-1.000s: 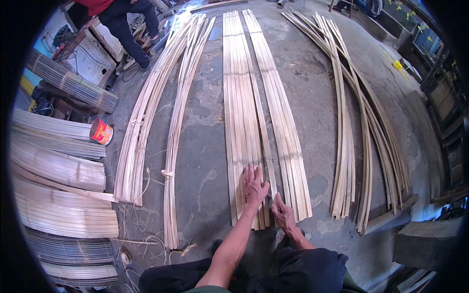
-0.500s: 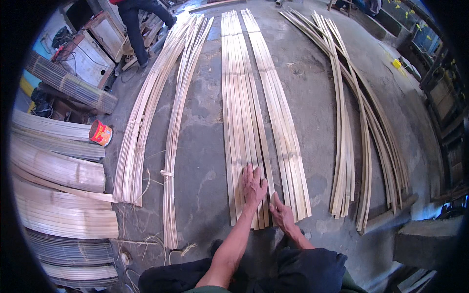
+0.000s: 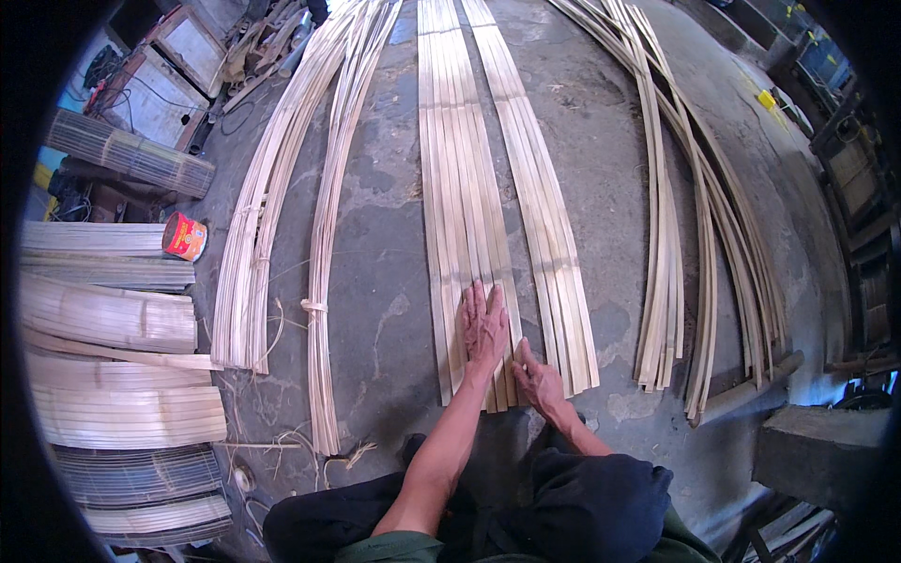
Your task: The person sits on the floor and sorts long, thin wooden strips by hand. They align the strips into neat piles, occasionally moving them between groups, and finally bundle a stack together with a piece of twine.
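Note:
Long, pale split-bamboo strips (image 3: pixel 460 188) lie side by side in a flat row in front of me, their near ends towards my knees. My left hand (image 3: pixel 485 328) rests palm down on this row, fingers stretched out over the strips. At the row's right edge, my right hand (image 3: pixel 542 383) is closed, its fingertips on the outermost bamboo strip (image 3: pixel 511 380) near its end. Some of its fingers are hidden underneath. A narrower row of strips (image 3: pixel 549 253) lies just right of it, with a gap between the two.
Tied strip bundles (image 3: pixel 319 281) lie on the concrete floor to the left, and loose crossing strips (image 3: pixel 671 235) to the right. Slatted bamboo panels (image 3: pixel 131 413) are stacked at far left beside a red tin (image 3: pixel 185 236). A concrete block (image 3: pixel 826 446) stands at lower right.
My view has tilted down, and another person's legs have nearly left it at the top. The dark gap beside the row's outermost strip has closed. Both hands stay at the near ends.

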Demonstrator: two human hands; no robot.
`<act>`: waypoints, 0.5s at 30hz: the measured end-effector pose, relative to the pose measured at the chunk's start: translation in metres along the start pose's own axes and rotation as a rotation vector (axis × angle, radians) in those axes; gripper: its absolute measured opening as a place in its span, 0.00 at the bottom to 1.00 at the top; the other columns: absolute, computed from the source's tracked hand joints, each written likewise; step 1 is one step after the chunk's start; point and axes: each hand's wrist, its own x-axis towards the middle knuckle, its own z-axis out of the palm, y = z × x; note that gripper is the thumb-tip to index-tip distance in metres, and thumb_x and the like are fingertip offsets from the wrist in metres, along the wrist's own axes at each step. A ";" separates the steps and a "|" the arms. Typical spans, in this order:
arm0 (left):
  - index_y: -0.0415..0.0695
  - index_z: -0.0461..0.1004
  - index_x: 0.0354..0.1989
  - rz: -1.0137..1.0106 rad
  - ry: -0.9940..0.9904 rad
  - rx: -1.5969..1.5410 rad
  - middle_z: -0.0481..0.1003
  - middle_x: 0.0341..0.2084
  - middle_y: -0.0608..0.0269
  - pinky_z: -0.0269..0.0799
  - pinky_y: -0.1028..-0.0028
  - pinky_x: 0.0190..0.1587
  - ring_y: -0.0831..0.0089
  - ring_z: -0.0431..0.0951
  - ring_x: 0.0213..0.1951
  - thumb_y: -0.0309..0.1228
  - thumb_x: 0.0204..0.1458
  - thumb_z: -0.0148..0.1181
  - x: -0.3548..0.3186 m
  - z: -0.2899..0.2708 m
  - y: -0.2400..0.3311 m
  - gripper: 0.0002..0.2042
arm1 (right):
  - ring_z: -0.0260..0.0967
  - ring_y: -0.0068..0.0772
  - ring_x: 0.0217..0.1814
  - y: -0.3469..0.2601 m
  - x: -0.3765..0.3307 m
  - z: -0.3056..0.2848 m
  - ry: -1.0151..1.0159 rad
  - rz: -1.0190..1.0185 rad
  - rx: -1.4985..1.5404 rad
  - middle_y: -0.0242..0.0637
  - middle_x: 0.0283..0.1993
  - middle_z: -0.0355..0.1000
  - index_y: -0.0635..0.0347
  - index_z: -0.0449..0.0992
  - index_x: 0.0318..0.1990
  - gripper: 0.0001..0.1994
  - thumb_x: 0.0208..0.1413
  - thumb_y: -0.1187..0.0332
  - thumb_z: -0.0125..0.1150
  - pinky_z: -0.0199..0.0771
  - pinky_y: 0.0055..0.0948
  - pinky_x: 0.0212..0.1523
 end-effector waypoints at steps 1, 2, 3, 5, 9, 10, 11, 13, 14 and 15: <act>0.45 0.59 0.66 0.003 -0.002 0.010 0.50 0.69 0.47 0.46 0.54 0.68 0.47 0.47 0.70 0.36 0.59 0.49 0.000 0.000 -0.001 0.26 | 0.72 0.63 0.30 0.000 -0.001 0.001 0.002 0.016 -0.004 0.59 0.26 0.72 0.52 0.52 0.69 0.31 0.61 0.55 0.51 0.70 0.54 0.32; 0.45 0.59 0.66 0.011 0.002 0.011 0.50 0.69 0.49 0.45 0.54 0.69 0.48 0.47 0.70 0.36 0.59 0.49 -0.001 0.000 -0.002 0.26 | 0.72 0.63 0.30 0.003 0.000 0.004 0.015 -0.002 0.006 0.59 0.26 0.72 0.52 0.53 0.69 0.31 0.61 0.55 0.51 0.70 0.53 0.32; 0.46 0.59 0.66 0.021 0.005 0.013 0.51 0.69 0.52 0.44 0.54 0.69 0.49 0.48 0.70 0.36 0.59 0.49 -0.001 0.000 -0.004 0.26 | 0.73 0.63 0.30 0.007 0.002 0.007 0.027 -0.020 0.017 0.59 0.25 0.72 0.53 0.53 0.69 0.31 0.61 0.55 0.51 0.70 0.53 0.32; 0.46 0.59 0.66 0.046 0.014 0.027 0.52 0.69 0.56 0.43 0.54 0.69 0.51 0.48 0.70 0.36 0.59 0.49 0.001 0.005 -0.007 0.26 | 0.72 0.63 0.29 0.007 0.002 0.005 0.043 -0.032 0.033 0.58 0.25 0.72 0.53 0.55 0.68 0.30 0.61 0.55 0.52 0.70 0.53 0.31; 0.47 0.59 0.67 0.072 0.011 0.063 0.55 0.68 0.63 0.40 0.53 0.70 0.56 0.49 0.70 0.36 0.59 0.50 0.002 0.010 -0.005 0.26 | 0.72 0.63 0.29 0.010 0.000 0.004 0.076 -0.045 0.089 0.58 0.24 0.71 0.52 0.55 0.68 0.30 0.60 0.56 0.53 0.69 0.52 0.30; 0.47 0.59 0.67 0.069 0.008 0.068 0.55 0.68 0.64 0.40 0.53 0.70 0.57 0.49 0.70 0.36 0.59 0.50 0.002 0.011 -0.005 0.26 | 0.72 0.63 0.29 0.009 -0.001 0.003 0.092 -0.061 0.110 0.58 0.24 0.71 0.52 0.55 0.68 0.30 0.60 0.56 0.53 0.69 0.52 0.29; 0.47 0.59 0.67 0.078 0.009 0.091 0.55 0.68 0.64 0.40 0.53 0.69 0.57 0.49 0.70 0.35 0.59 0.50 0.002 0.010 -0.006 0.26 | 0.72 0.63 0.29 0.008 -0.001 0.003 0.080 -0.045 0.104 0.59 0.24 0.71 0.51 0.55 0.68 0.30 0.60 0.56 0.53 0.69 0.52 0.29; 0.48 0.58 0.67 0.098 0.008 0.130 0.56 0.68 0.65 0.40 0.52 0.69 0.57 0.50 0.70 0.35 0.59 0.49 0.001 0.011 -0.007 0.26 | 0.72 0.63 0.29 0.005 -0.004 0.001 0.057 -0.009 0.089 0.59 0.24 0.71 0.51 0.55 0.68 0.30 0.60 0.56 0.53 0.68 0.52 0.29; 0.48 0.59 0.67 0.098 0.010 0.125 0.56 0.68 0.65 0.40 0.52 0.69 0.57 0.50 0.70 0.35 0.59 0.49 0.001 0.012 -0.007 0.26 | 0.72 0.62 0.29 0.005 -0.004 0.001 0.051 -0.003 0.090 0.59 0.24 0.71 0.50 0.55 0.68 0.30 0.60 0.56 0.53 0.68 0.52 0.29; 0.48 0.59 0.67 0.098 0.011 0.120 0.56 0.68 0.65 0.40 0.52 0.69 0.56 0.50 0.69 0.35 0.59 0.49 0.002 0.012 -0.007 0.26 | 0.72 0.62 0.29 0.006 -0.003 0.003 0.045 0.003 0.091 0.60 0.24 0.70 0.50 0.55 0.68 0.30 0.60 0.56 0.53 0.68 0.52 0.29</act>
